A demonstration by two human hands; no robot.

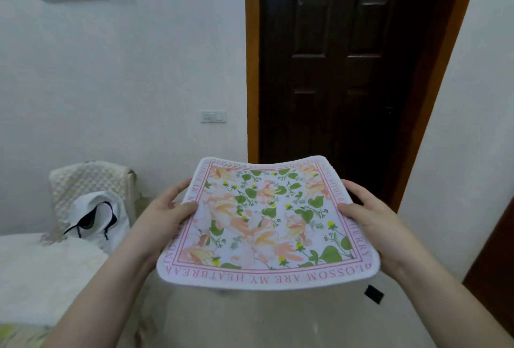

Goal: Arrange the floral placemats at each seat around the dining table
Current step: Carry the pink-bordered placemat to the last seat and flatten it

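White walls and a dark door [333, 69] filled the background. Both hands held one floral placemat [267, 225] level in the air: left hand [164, 217] pinching its nine-o'clock edge, right hand [370, 219] its three-o'clock edge, equally near, no table surface surely visible beneath.

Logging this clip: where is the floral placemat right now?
In the head view, the floral placemat is centre frame, held in the air between the left hand and right hand, in front of the dark door.

home interior, dark panelled door [336, 63] w/ wood frame, wall switch [213, 116], cloth-covered chair [91, 180], white walls
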